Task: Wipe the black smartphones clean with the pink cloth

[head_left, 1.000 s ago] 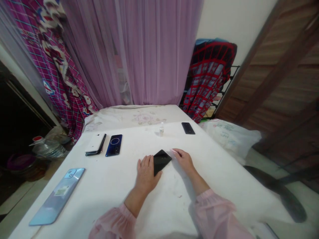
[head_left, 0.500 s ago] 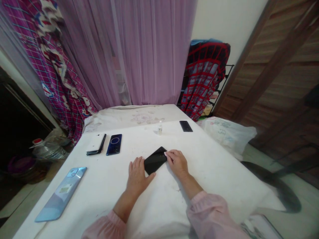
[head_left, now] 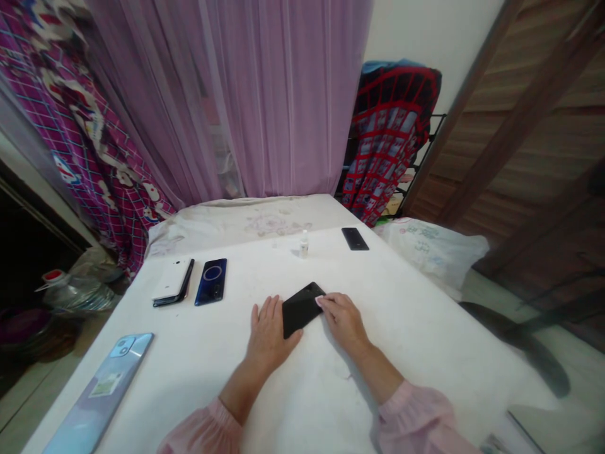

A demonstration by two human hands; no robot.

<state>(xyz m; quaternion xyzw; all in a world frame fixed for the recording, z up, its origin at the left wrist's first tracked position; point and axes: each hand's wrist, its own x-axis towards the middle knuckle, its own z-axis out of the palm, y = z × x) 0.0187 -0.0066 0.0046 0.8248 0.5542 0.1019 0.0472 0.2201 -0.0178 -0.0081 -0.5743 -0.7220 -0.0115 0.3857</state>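
Observation:
A black phone (head_left: 300, 310) lies tilted on the white cloth between my hands. My left hand (head_left: 270, 333) rests at its left end, the thumb apart along the near edge and the fingers beside the far corner. At its right end my right hand (head_left: 344, 318) has its fingers pinched together over the phone's surface; something small and pale shows at the fingertips, too small to name. Beyond the phone stands a small white bottle (head_left: 304, 244).
Left on the white table (head_left: 198, 353) are a light blue phone (head_left: 101, 394), a dark blue phone (head_left: 211, 282) and a stack of phones (head_left: 172, 280). Another black phone (head_left: 355, 239) lies at the far right. A plastic bag (head_left: 432, 249) hangs beyond the right edge.
The view has shifted slightly. My right hand's pinched fingertips have moved a little over the phone's right end. My left hand stays at the left end.

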